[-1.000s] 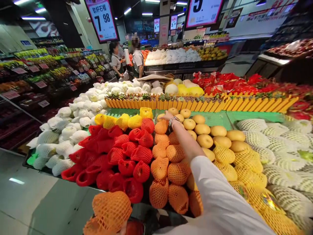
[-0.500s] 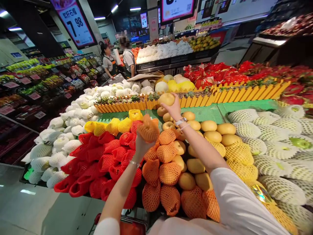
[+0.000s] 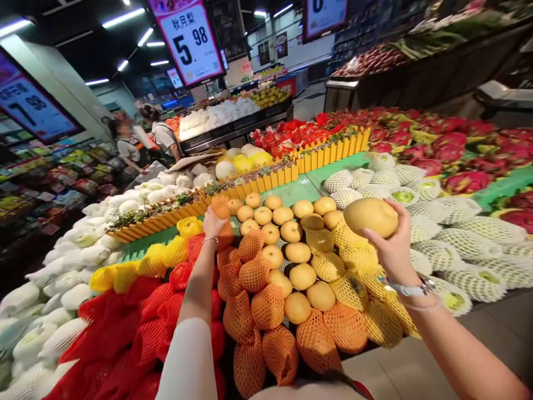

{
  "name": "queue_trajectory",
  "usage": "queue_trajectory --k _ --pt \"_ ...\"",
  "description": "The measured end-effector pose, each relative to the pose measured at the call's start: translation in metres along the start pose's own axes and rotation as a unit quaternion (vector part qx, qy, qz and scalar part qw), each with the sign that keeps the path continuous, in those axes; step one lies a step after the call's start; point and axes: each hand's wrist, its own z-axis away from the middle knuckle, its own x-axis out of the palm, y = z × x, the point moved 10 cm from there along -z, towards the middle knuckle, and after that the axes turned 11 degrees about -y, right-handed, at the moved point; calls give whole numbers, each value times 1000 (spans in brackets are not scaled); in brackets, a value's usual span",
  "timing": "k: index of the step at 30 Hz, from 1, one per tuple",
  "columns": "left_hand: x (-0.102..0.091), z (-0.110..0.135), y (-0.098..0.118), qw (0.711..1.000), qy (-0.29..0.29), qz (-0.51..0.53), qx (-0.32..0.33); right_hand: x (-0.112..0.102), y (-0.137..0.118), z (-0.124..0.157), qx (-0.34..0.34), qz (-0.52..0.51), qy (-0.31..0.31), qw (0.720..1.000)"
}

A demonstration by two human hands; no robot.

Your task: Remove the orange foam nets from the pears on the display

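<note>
a big shop with a dark ceiling (image 3: 75, 19) and bright lights (image 3: 124, 18).
the lights are long white tubes up high, and a fat pale post (image 3: 54, 72) stands on the left. price screens (image 3: 187, 41) with pink edges hang down. full shelves (image 3: 62, 178) sit low behind them. far back, a white wall has dark frames (image 3: 282, 44). a dark stand (image 3: 416, 91) is on the right. the floor (image 3: 410, 358) has plain tiles.

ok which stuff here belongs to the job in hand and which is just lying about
In hand:
bare Asian pear, held by the right hand
orange foam net, in the left hand

Lying about:
red foam nets
dragon fruit
yellow picket edging
</note>
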Motion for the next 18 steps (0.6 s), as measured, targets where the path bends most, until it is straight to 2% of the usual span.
queue_trajectory --k 5,10,14,18 --pt "-1 -28 -2 998 -21 -36 -43 -50 47 51 98 29 45 994" --pt "21 -23 -11 993 -65 -82 -49 -78 91 96 191 -8 104 976" --pt "34 -15 -15 988 -93 -107 -60 -90 102 118 230 -35 150 961" --pt "36 -14 -10 985 -108 -112 -74 -97 103 128 237 -41 170 956"
